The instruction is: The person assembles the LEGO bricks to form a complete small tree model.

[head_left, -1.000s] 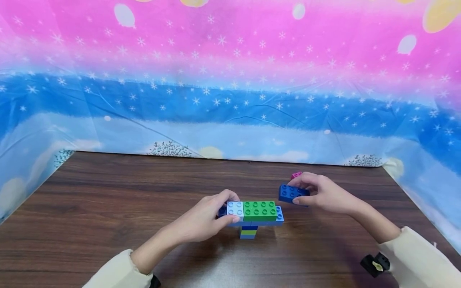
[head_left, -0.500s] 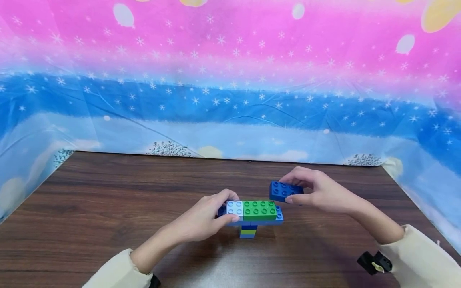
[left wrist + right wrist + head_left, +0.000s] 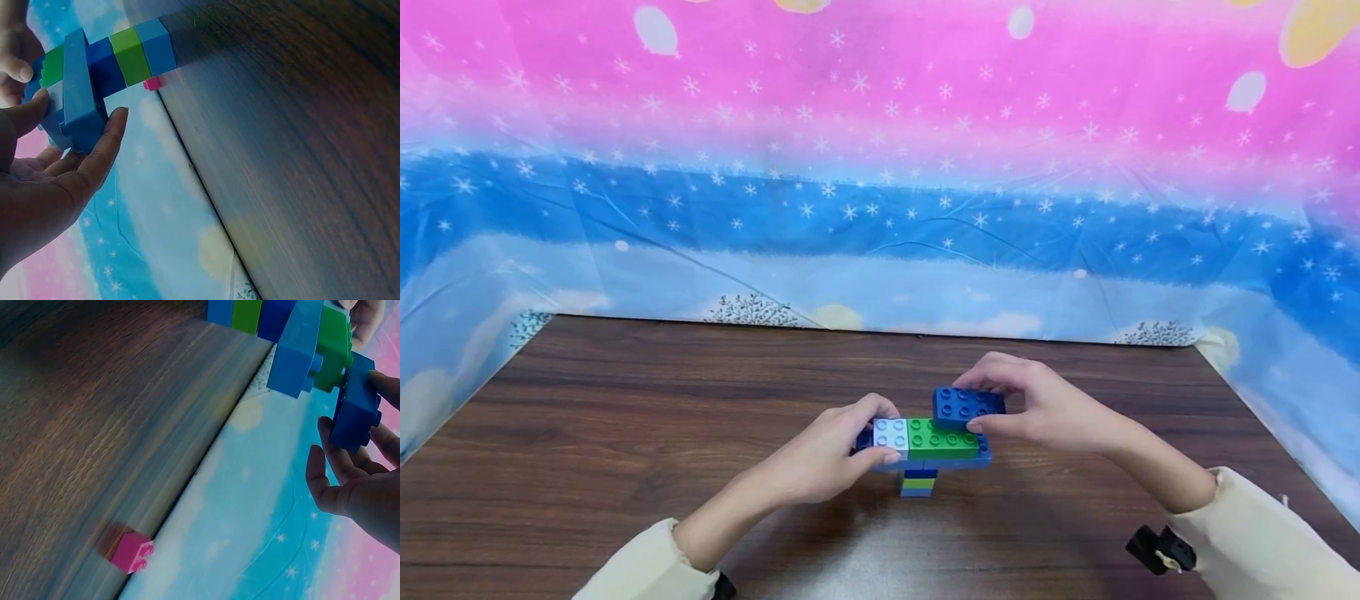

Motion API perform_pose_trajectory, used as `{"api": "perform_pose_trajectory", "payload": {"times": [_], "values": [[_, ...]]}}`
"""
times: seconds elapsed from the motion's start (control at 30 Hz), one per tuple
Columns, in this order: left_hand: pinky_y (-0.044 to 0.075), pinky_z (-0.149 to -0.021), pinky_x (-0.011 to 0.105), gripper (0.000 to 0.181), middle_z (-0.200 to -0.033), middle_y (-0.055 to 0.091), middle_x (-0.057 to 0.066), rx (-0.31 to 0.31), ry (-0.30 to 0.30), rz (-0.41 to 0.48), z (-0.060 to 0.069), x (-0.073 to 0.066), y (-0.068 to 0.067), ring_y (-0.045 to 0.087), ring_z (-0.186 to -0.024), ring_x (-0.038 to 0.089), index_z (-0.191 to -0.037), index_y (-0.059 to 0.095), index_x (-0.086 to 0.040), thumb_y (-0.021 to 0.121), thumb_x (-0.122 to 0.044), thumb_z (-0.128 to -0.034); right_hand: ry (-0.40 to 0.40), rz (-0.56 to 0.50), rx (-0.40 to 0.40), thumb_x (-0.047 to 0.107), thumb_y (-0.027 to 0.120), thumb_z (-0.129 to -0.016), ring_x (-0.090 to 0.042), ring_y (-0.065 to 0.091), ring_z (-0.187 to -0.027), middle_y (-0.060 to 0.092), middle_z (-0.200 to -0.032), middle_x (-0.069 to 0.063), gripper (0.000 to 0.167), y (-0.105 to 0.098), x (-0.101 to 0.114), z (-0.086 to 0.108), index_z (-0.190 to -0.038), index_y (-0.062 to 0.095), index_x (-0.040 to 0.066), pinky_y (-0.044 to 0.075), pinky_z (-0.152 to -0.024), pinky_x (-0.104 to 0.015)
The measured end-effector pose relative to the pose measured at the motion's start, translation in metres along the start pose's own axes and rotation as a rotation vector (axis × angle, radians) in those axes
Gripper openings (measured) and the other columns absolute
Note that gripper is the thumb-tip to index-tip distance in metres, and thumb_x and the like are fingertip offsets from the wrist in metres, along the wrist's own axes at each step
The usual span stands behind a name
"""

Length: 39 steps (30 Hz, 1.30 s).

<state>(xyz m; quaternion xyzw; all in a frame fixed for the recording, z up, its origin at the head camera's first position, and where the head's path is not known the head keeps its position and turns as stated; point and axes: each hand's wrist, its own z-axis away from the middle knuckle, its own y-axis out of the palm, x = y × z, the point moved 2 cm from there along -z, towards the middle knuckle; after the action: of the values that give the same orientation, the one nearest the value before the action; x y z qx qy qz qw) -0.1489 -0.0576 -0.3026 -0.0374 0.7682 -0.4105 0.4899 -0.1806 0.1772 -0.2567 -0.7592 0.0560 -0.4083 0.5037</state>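
Note:
My left hand [image 3: 829,454] grips the left end of a toy-brick build, thumb in front and fingers behind. The build has a column of light blue, lime [image 3: 130,57] and dark blue bricks under a long light blue brick [image 3: 84,94]. On top sit a pale blue brick [image 3: 891,437] and a green brick [image 3: 942,443]. My right hand [image 3: 1039,408] pinches a dark blue brick [image 3: 966,406], studs up and slightly tilted, over the green brick's right part. Whether the two touch, I cannot tell. Another dark blue piece at the build's left end is partly hidden by my left fingers.
A small pink brick [image 3: 132,552] stands on the wooden table [image 3: 647,400] near its back edge; in the head view my right hand hides it. A printed cloth [image 3: 880,208] rises behind the table and along both sides.
My right hand has carried the dark blue brick leftward, from beside the build to over the green brick. The pink brick has dropped out of sight in the head view. My left hand stays put.

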Motion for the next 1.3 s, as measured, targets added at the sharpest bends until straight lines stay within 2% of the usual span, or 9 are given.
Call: {"api": "perform_pose_trajectory", "payload": {"times": [0.43,0.73,1.03,1.3], "values": [[0.045,-0.065,0.024,0.027,-0.09,0.057,0.003,-0.01,0.015,-0.022,0.001,0.002,0.001,0.053,-0.076,0.011,-0.11,0.047,-0.002,0.059,-0.015,-0.0899,-0.01,-0.042,0.018,0.02,0.067,-0.085,-0.013,0.051,-0.09,0.056,-0.106,0.002,0.03,0.014,0.012,-0.013,-0.113,0.059,0.011,0.046,-0.076,-0.029],[0.046,-0.066,0.024,0.029,-0.096,0.058,0.007,0.004,0.007,-0.011,0.002,0.002,0.001,0.056,-0.081,0.012,-0.112,0.046,-0.001,0.058,-0.015,-0.0904,-0.053,-0.058,0.041,0.016,0.067,-0.084,-0.013,0.052,-0.09,0.055,-0.105,0.001,0.03,0.023,0.019,-0.019,-0.112,0.06,0.008,0.047,-0.077,-0.03],[0.047,-0.065,0.023,0.028,-0.097,0.059,0.009,0.008,0.006,-0.008,0.001,0.003,0.0,0.057,-0.082,0.013,-0.112,0.045,-0.001,0.058,-0.014,-0.0902,-0.036,-0.078,0.054,0.015,0.068,-0.084,-0.013,0.053,-0.089,0.055,-0.105,0.0,0.031,0.026,0.019,-0.02,-0.112,0.059,0.008,0.049,-0.076,-0.031],[0.047,-0.064,0.023,0.028,-0.095,0.058,0.007,0.01,0.008,-0.002,0.002,0.002,0.0,0.057,-0.079,0.012,-0.111,0.045,-0.001,0.059,-0.014,-0.0901,-0.057,-0.075,0.059,0.017,0.068,-0.084,-0.013,0.053,-0.088,0.056,-0.105,0.0,0.031,0.028,0.018,-0.021,-0.112,0.06,0.008,0.05,-0.074,-0.03]]}}
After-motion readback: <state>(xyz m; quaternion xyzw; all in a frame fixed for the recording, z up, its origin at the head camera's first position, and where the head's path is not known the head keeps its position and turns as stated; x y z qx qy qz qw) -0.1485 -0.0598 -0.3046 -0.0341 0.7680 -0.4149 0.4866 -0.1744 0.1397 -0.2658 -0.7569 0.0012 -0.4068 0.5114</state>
